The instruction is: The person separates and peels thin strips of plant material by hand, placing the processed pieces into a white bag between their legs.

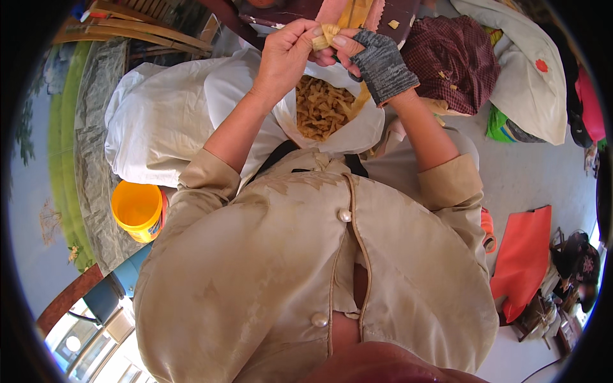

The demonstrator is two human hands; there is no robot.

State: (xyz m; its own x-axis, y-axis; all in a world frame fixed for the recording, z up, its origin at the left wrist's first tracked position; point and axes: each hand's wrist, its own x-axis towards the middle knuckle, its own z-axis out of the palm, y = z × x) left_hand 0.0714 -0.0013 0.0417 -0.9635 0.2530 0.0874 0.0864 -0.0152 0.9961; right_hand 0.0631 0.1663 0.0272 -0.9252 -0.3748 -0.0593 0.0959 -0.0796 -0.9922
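You are pinching a folded yellow piece [325, 37] between your left hand [285, 56] and your right hand [373, 60]. It is sitting right inside the grip, where thumbs and fingertips are pressing together on it from both sides, probably to stop its folds from springing loose. Your right hand is wearing a grey fingerless glove [388, 71], perhaps to guard the palm while leaving the fingertips free to feel; your left is working bare.

Just below the grip, toward your body, a white bag [367, 133] is gaping open around a heap of yellow-brown pieces [322, 108], likely so that they are lying within easy reach. Beyond the grip, a dark bench [405, 11] is carrying a pink cloth [329, 11] and a yellow strip [355, 14], roughly in line with your hands. To the right of the grip, a checked bundle [450, 60] is resting near the bench.

As for writing, the yellow bucket [136, 207], well to the left of the grip and nearer you, is bearing a printed label too small to make out. Far right of the grip, a white cloth [527, 96] is showing a red mark.
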